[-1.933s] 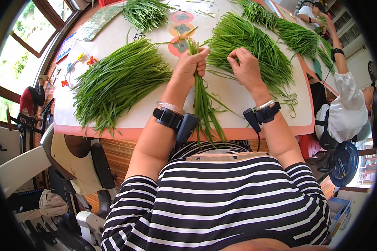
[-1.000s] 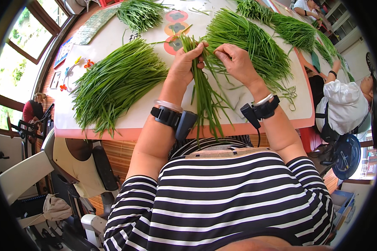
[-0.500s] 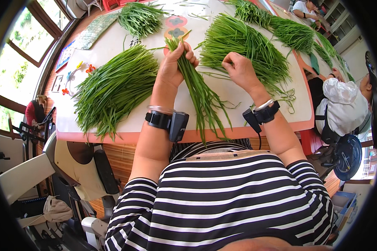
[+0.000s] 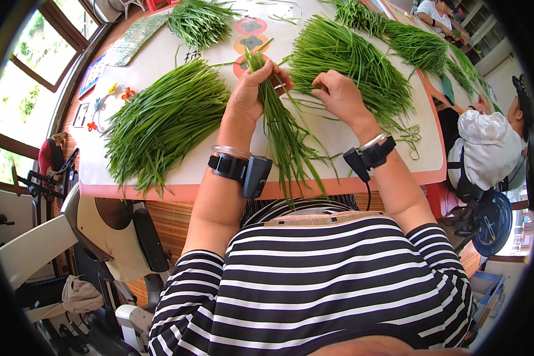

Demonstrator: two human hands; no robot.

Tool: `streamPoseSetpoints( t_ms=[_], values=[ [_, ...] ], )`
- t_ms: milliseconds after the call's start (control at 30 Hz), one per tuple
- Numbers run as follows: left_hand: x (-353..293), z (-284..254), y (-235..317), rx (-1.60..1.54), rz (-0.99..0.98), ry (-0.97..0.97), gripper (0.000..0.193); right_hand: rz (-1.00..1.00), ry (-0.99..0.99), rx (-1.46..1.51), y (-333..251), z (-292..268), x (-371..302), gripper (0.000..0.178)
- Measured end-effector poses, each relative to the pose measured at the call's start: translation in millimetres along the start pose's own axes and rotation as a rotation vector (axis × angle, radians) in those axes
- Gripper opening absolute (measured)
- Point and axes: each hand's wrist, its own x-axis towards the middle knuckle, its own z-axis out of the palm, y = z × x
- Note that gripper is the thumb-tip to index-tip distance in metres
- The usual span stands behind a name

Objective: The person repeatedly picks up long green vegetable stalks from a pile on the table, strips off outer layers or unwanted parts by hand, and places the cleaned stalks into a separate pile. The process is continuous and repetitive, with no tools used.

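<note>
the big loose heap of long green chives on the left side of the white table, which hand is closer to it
Left. The left hand grips a chive bundle just beside that heap; the right hand sits farther away.

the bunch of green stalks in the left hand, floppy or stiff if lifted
Probably floppy: the bunch of green stalks droops past the table edge below the left hand. Likely light, since that hand alone grips it. Loose strands may slip out.
</note>
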Motion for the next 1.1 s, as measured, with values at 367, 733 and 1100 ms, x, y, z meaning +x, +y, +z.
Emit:
streamPoseSetpoints(
  t_ms=[367, 733, 1100],
  values=[
    [2, 2, 1, 0.008, -0.086, 0.162, 0.023, 0.017, 0.142, 0.194, 3, -5, 4, 0.009],
    [-1, 12, -11, 0.188, -0.019, 0.081, 0.018, -0.055, 0.13, 0.349, -22, -3, 2, 0.009],
    [3, -10, 10, -0.384, 0.038, -0.194, 0.028, 0.016, -0.075, 0.271, 5, -24, -10, 0.01]
  ],
)
